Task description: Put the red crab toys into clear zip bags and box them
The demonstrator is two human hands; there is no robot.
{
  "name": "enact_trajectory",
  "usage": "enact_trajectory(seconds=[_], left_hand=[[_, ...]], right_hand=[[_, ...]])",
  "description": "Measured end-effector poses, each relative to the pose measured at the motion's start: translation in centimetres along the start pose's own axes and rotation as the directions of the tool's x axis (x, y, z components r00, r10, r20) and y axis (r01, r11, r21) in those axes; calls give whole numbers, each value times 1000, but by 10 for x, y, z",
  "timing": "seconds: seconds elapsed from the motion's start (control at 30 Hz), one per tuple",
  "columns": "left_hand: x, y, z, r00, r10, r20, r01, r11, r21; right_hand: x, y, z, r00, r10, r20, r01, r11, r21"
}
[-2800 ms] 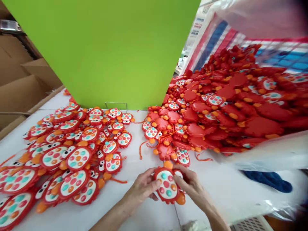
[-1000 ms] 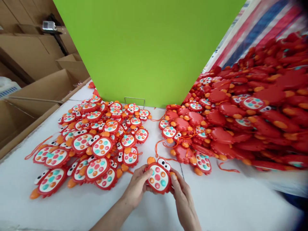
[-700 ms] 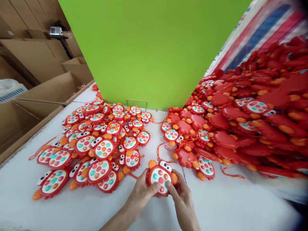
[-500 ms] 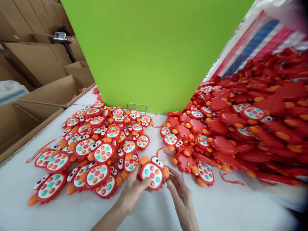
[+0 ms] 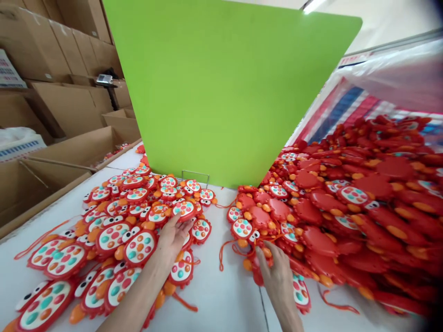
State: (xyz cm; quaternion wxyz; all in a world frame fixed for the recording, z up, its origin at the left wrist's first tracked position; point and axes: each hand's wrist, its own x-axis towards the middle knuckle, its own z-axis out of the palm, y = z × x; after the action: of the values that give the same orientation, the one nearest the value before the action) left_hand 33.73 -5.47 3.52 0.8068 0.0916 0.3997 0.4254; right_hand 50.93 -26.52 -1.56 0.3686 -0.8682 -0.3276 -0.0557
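Note:
Red crab-shaped toys with white faces and coloured buttons lie face up in a pile (image 5: 114, 235) on the left of the white table (image 5: 224, 299). My left hand (image 5: 173, 237) reaches over this pile with its fingers stretched out, fingertips on one toy (image 5: 183, 210) at the pile's far side. A bigger heap of the same toys (image 5: 346, 198), mostly face down, fills the right. My right hand (image 5: 275, 274) rests at that heap's near edge, fingers bent over a red toy (image 5: 258, 272) with an orange cord.
A tall green board (image 5: 221, 92) stands behind the piles on a wire stand (image 5: 195, 174). Cardboard boxes (image 5: 69, 106) line the left side. A clear plastic bag (image 5: 398, 78) over a striped sack holds the right heap.
Both hands held one toy at the front middle. My left hand carried it to the left pile and let go; my right hand moved onto the right heap's edge.

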Motion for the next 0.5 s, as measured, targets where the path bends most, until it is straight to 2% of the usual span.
enact_trajectory(seconds=[0.13, 0.27, 0.4, 0.5], left_hand=[[7, -6, 5, 999, -23, -33, 21, 999, -48], [13, -10, 11, 997, -41, -61, 35, 994, -103], [24, -8, 19, 995, -67, -76, 55, 987, -151], [32, -5, 24, 993, -94, -76, 79, 981, -175]], right_hand=[[29, -3, 7, 1000, 14, -9, -14, 996, -87], [47, -5, 14, 1000, 23, 16, -21, 992, -125], [55, 1, 17, 998, 54, 14, -54, 997, -48], [59, 6, 12, 993, 115, -11, -114, 992, 61]])
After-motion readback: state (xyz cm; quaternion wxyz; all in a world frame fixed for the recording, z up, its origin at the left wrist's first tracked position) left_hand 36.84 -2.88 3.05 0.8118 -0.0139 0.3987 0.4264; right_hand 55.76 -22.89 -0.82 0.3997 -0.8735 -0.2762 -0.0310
